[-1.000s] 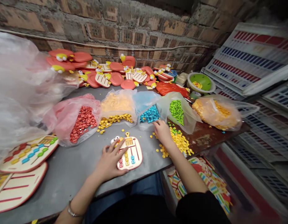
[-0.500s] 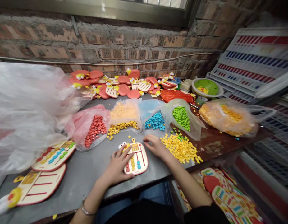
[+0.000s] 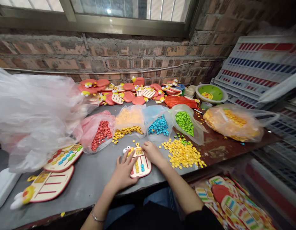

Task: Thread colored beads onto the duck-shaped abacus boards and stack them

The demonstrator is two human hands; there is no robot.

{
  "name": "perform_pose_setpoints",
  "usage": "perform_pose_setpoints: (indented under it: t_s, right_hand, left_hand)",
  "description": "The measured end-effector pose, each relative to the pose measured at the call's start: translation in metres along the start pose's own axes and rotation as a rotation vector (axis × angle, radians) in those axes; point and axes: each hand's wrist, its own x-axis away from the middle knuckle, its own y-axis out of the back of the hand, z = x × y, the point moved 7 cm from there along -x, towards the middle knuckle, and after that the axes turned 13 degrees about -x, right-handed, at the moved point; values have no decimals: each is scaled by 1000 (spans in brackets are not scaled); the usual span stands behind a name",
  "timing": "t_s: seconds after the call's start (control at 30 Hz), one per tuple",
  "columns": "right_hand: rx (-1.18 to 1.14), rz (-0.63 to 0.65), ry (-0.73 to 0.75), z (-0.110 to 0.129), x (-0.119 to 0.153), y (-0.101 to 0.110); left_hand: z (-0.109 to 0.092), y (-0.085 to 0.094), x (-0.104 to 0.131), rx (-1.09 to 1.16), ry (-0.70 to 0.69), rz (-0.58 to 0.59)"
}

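A cream toy counting board (image 3: 146, 164) with a red rim and a yellow duck-like head lies on the table before me. Red, yellow and blue beads sit in its slots; the rightmost slot shows no beads. My left hand (image 3: 125, 171) lies across the board's left side, fingers spread, thumb by the lower edge. At the upper right of the board, my right hand (image 3: 154, 154) is closed, its fingertips pressed together; what they hold is hidden. Beyond stand open bags of red beads (image 3: 101, 134), yellow beads (image 3: 127, 130), blue beads (image 3: 158, 125) and green beads (image 3: 184, 122).
Loose yellow pieces (image 3: 185, 155) are heaped right of my right hand. A filled board (image 3: 63, 158) overlaps an unfilled board (image 3: 50, 187) at left. Several boards and red backs (image 3: 128, 95) line the wall. A tied bag (image 3: 234, 124) and green bowl (image 3: 212, 90) stand right.
My right hand has moved slightly left, its fingertips now over the board's upper right edge; the blue bead seen at them before is hidden. My left hand stays on the board. The view has tilted up.
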Motion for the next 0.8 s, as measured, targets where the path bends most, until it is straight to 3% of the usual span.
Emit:
perform_pose_setpoints:
  t_s: [0.23,0.5,0.8]
  right_hand:
    - [-144,-37,-119,-5,6,1]
    - [-196,9,-73,1,18,2]
    - [-554,-2,30,1,25,-2]
  left_hand:
    - [2,-1,1,69,-4,-62]
    - [3,-5,2,91,15,-86]
    - [3,-5,-1,103,18,-76]
